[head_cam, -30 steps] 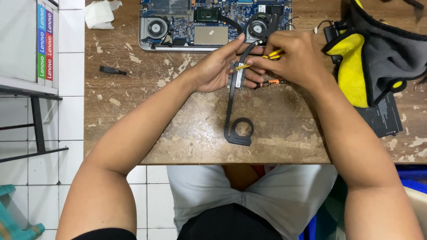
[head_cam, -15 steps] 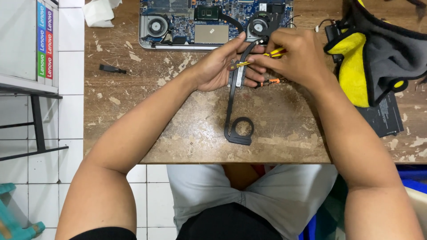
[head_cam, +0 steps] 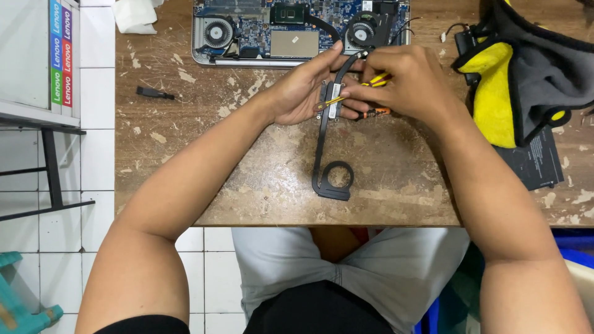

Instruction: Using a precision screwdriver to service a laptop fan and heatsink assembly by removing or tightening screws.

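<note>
Black heat pipe assembly (head_cam: 324,145) lies lengthwise on the table (head_cam: 247,179), ring end (head_cam: 335,180) toward the person, upper end lifted a little between both hands. Left hand (head_cam: 303,93) is closed on the upper part of the pipe around its small metal plate (head_cam: 333,108), thumb on top, steadying it so the plate faces up for tool work. Right hand (head_cam: 405,83) is pinched shut on a thin yellow tool (head_cam: 356,91), tip angled down-left onto the plate; likely tweezers or a fine driver, too small to tell. An orange-handled tool (head_cam: 374,112) shows just under the right fingers, touching or nearly so.

Both forearms come in from the near edge and converge, wrists low over the table, right wrist bent inward.

Just beyond the hands sits an opened laptop base (head_cam: 297,31) with two fans exposed. A small black part (head_cam: 154,93) lies well apart on the left. A yellow and grey cloth (head_cam: 520,74) is bunched at right over a flat black pack (head_cam: 538,161). White tissue (head_cam: 136,15) sits at the far left corner.
</note>
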